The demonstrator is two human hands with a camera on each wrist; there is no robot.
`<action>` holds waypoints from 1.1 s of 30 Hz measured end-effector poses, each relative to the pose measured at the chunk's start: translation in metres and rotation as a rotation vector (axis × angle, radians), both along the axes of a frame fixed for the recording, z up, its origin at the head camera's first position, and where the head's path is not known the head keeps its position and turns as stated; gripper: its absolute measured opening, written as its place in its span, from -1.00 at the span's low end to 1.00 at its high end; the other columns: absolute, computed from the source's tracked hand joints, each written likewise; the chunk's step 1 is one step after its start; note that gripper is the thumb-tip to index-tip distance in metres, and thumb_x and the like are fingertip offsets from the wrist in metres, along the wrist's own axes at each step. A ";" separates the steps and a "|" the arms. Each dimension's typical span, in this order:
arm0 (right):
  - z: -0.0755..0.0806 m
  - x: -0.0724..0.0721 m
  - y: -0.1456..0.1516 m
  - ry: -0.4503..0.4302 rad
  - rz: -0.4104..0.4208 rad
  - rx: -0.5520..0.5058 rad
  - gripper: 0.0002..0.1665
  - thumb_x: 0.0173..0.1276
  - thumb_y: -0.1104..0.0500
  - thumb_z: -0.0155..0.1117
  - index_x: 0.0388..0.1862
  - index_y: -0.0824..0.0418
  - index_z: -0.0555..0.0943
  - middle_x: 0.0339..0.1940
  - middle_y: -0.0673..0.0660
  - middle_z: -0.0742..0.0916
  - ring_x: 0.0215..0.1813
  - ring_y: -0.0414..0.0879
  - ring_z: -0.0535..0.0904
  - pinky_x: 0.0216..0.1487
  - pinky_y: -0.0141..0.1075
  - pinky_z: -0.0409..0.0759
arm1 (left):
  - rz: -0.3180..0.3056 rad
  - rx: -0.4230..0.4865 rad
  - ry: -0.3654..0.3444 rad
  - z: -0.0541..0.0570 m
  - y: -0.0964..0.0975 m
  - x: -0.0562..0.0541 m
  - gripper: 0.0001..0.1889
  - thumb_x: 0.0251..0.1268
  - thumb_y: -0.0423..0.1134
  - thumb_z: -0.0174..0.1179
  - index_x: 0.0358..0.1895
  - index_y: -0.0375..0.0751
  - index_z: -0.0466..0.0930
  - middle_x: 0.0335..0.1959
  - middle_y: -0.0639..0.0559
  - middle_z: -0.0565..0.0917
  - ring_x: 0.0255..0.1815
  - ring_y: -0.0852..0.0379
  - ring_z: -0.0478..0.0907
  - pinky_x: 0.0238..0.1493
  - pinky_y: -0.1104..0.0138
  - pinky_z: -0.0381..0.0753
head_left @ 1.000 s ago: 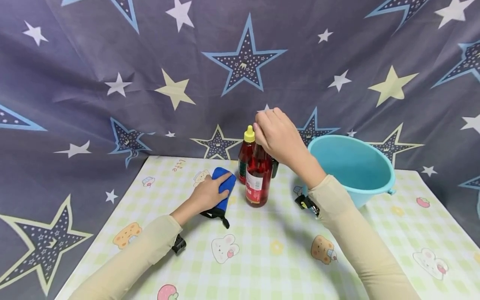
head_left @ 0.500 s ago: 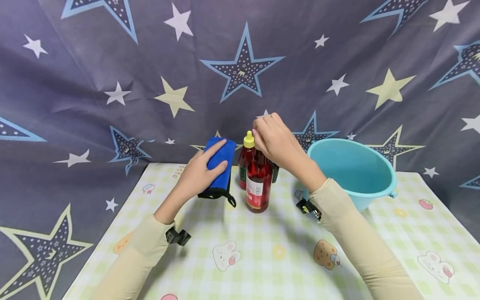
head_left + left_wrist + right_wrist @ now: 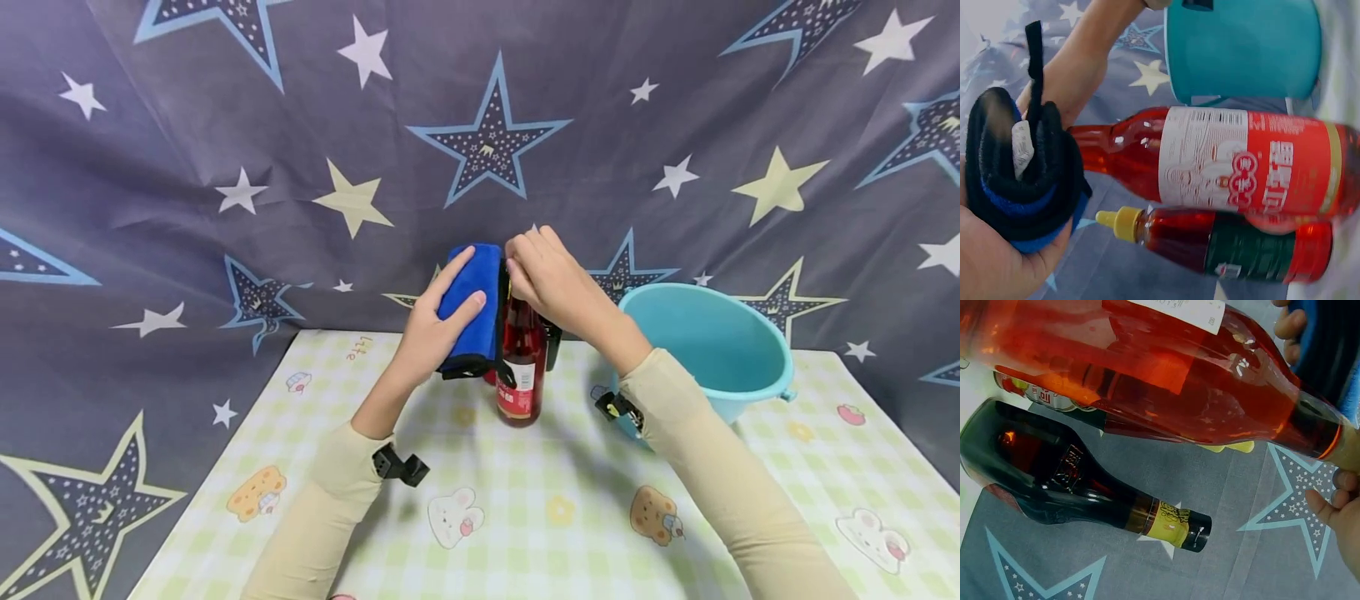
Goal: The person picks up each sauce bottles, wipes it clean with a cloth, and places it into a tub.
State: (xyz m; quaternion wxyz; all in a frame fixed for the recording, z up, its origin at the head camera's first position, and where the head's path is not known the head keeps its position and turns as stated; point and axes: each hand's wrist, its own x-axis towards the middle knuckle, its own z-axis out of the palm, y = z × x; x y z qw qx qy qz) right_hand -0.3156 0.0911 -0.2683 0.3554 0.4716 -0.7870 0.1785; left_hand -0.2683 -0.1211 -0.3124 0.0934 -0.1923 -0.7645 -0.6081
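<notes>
Blue cloth nearer red bottle

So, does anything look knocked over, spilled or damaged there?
Nothing stands out. The large red bottle, yellow-capped bottle and dark bottle all look upright, the held blue cloth is folded, and I see no spill on the visible tablecloth.
</notes>
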 end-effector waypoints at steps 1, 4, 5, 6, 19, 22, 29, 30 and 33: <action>0.000 0.000 0.000 -0.016 0.000 0.001 -0.85 0.61 0.27 -0.08 -0.18 0.29 0.43 -0.40 0.12 0.47 -0.31 0.01 0.22 -0.12 -0.16 0.20 | -0.013 0.030 0.005 -0.001 0.001 -0.001 -0.43 0.53 0.01 0.14 0.51 0.55 0.24 0.58 0.22 0.24 0.41 -0.06 0.40 0.26 -0.07 0.58; 0.000 0.000 0.000 -0.045 -0.004 -0.003 -0.83 0.63 0.25 -0.11 -0.18 0.28 0.42 -0.41 0.11 0.45 -0.31 0.00 0.22 -0.11 -0.16 0.18 | -0.031 0.113 0.021 -0.002 0.004 -0.003 -0.42 0.55 -0.05 0.13 0.52 0.49 0.25 0.58 0.21 0.25 0.39 -0.07 0.40 0.26 -0.09 0.56; 0.000 0.000 0.001 -0.048 -0.004 -0.007 -0.83 0.63 0.25 -0.11 -0.18 0.28 0.42 -0.41 0.10 0.45 -0.31 0.00 0.21 -0.11 -0.16 0.18 | -0.037 0.137 0.026 -0.003 0.005 -0.004 -0.42 0.54 -0.07 0.14 0.53 0.47 0.25 0.58 0.21 0.24 0.39 -0.07 0.40 0.26 -0.10 0.56; 0.000 0.000 0.001 -0.048 -0.003 -0.011 -0.83 0.64 0.25 -0.11 -0.17 0.27 0.42 -0.42 0.10 0.45 -0.31 0.00 0.21 -0.11 -0.16 0.17 | -0.037 0.152 0.027 -0.003 0.005 -0.004 -0.42 0.54 -0.07 0.14 0.52 0.48 0.26 0.57 0.23 0.24 0.40 -0.06 0.39 0.26 -0.09 0.55; -0.005 0.003 0.006 -0.046 -0.020 -0.033 -0.84 0.62 0.25 -0.09 -0.14 0.28 0.44 -0.39 0.11 0.48 -0.31 -0.01 0.28 -0.06 -0.13 0.20 | -0.147 0.101 -0.088 -0.022 0.022 -0.009 -0.34 0.49 -0.05 0.21 0.51 0.62 0.19 0.62 0.22 0.16 0.45 -0.09 0.35 0.32 -0.08 0.51; -0.006 0.004 0.004 -0.064 -0.032 -0.041 -0.83 0.62 0.24 -0.09 -0.13 0.28 0.45 -0.37 0.12 0.50 -0.29 -0.01 0.29 -0.04 -0.13 0.21 | -0.155 0.071 -0.117 -0.023 0.021 -0.008 -0.34 0.49 -0.01 0.21 0.49 0.69 0.16 0.62 0.19 0.17 0.43 -0.09 0.39 0.29 -0.06 0.55; -0.006 0.006 0.002 -0.053 -0.022 -0.061 -0.83 0.62 0.25 -0.10 -0.14 0.29 0.46 -0.38 0.13 0.51 -0.29 0.02 0.32 -0.01 -0.10 0.23 | -0.136 -0.016 -0.120 -0.021 0.016 -0.005 -0.33 0.45 0.06 0.22 0.50 0.68 0.15 0.61 0.13 0.21 0.38 -0.12 0.45 0.24 -0.04 0.60; -0.006 0.006 0.002 -0.053 -0.020 -0.068 -0.83 0.62 0.25 -0.09 -0.15 0.29 0.46 -0.39 0.13 0.51 -0.28 0.02 0.32 -0.01 -0.10 0.23 | -0.128 -0.032 -0.109 -0.021 0.016 -0.004 -0.33 0.45 0.08 0.22 0.50 0.67 0.15 0.60 0.13 0.22 0.38 -0.12 0.46 0.24 -0.04 0.60; -0.008 0.007 0.002 -0.050 -0.017 -0.078 -0.84 0.61 0.25 -0.07 -0.17 0.28 0.45 -0.41 0.12 0.50 -0.28 0.03 0.32 -0.02 -0.09 0.23 | -0.107 -0.090 -0.074 -0.025 0.015 -0.002 -0.33 0.45 0.10 0.21 0.52 0.65 0.14 0.60 0.14 0.23 0.41 -0.10 0.44 0.28 -0.04 0.57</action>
